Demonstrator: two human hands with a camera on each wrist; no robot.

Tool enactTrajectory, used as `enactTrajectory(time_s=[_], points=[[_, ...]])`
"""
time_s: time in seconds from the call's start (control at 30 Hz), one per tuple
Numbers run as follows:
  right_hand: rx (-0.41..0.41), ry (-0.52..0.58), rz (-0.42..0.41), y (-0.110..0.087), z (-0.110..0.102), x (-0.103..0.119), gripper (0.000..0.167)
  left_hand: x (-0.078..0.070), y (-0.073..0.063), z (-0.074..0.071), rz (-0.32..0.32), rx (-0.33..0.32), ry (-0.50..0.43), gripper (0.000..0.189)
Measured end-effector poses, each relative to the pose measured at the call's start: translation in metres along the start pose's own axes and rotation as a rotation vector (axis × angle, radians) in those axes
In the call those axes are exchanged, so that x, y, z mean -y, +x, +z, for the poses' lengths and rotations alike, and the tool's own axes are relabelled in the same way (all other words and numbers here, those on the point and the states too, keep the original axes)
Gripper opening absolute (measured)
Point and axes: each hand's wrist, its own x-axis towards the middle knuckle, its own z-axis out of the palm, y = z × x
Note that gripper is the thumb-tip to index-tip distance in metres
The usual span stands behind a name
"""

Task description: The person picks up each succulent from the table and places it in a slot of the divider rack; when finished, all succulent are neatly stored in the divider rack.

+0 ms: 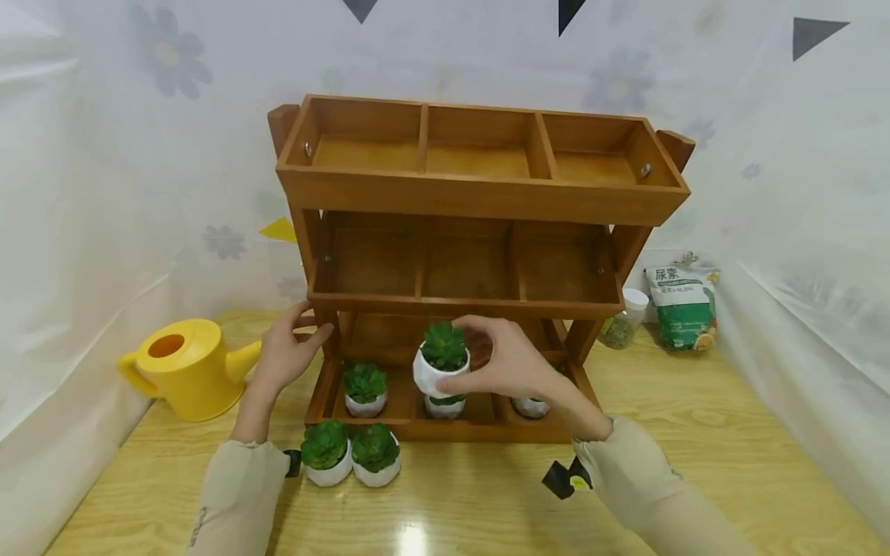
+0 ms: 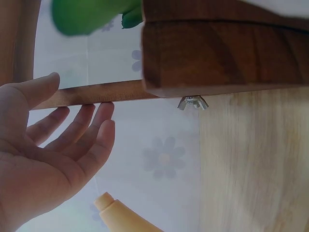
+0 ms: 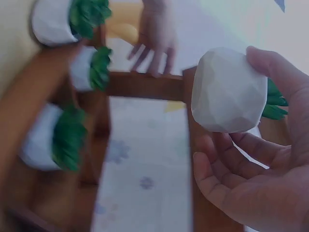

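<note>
My right hand (image 1: 511, 359) holds a potted succulent (image 1: 445, 346) by its white faceted pot, thumb on one side and fingers on the other. It is raised in front of the bottom tier of the wooden shelf (image 1: 480, 199). Behind it, partly covered, another potted succulent (image 1: 445, 409) stands in the middle compartment. A second potted succulent (image 1: 365, 390) occupies the left compartment; a third (image 1: 531, 407), mostly hidden by my right arm, is in the right one. My left hand (image 1: 288, 351) grips the shelf's left post (image 2: 111, 91) lightly between thumb and fingertips.
Two potted succulents (image 1: 324, 454) (image 1: 376, 455) stand side by side on the table before the shelf. To the left is a yellow watering can (image 1: 198, 378). A lidded jar (image 1: 623, 320) and a green-white bag (image 1: 684, 309) stand at the right rear.
</note>
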Motion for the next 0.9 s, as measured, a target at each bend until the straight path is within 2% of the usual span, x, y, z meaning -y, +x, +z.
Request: enactTrajectory(time_s=[0.1, 0.23, 0.43, 0.5, 0.9], points=[[-0.026, -0.052, 0.003, 0.005, -0.017, 0.011, 0.062, 0.000, -0.001, 0.000, -0.005, 0.005, -0.002, 0.059], [-0.040, -0.059, 0.010, 0.012, -0.037, 0.022, 0.060, 0.000, -0.002, -0.001, -0.009, -0.002, -0.002, 0.059], [0.014, 0.137, 0.106, 0.018, -0.055, 0.023, 0.051, 0.000, -0.003, -0.002, -0.011, -0.006, 0.001, 0.058], [0.012, 0.165, 0.130, 0.020, -0.061, 0.021, 0.048, -0.001, -0.003, -0.002, -0.007, -0.004, -0.001, 0.058], [-0.092, -0.021, 0.182, 0.020, -0.110, 0.011, 0.045, 0.000, 0.000, 0.000, 0.004, 0.000, -0.015, 0.058]])
